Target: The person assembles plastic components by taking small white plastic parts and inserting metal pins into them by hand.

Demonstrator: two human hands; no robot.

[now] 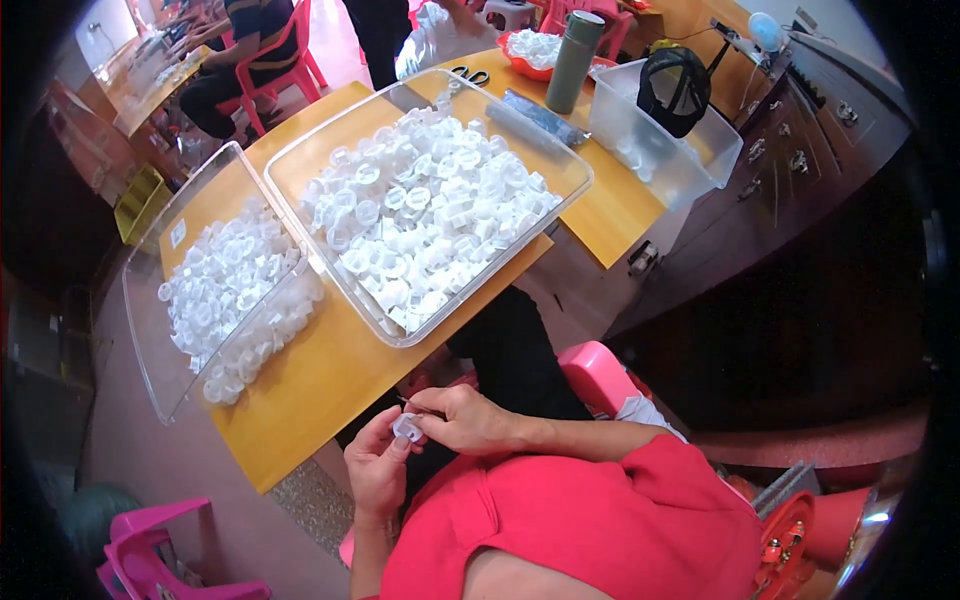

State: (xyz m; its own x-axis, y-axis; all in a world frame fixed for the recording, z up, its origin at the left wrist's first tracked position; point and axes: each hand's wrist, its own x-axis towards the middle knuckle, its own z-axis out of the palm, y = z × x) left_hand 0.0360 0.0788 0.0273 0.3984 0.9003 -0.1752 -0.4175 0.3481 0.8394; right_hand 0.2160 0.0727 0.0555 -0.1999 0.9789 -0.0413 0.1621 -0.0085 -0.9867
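Observation:
Above my lap, my left hand [376,470] pinches a small round white plastic piece [407,428] between thumb and fingers. My right hand [465,421] is closed against the piece's right side. A thin, pointed tool [407,401] sticks out from the right fingers; its exact kind is too small to make out. Just beyond my hands, a large clear plastic bin [455,325] on the table holds a heap of similar white pieces [420,200]. To its left, a second clear bin [150,350] contains another heap [235,290].
The wooden table [290,430] also bears a green bottle [575,62], black scissors [470,75] and a bluish plastic packet [545,118]. A black cap [674,90] hangs on a translucent box [650,150]. Pink stools [600,378] stand around. A seated person [255,45] is at far left.

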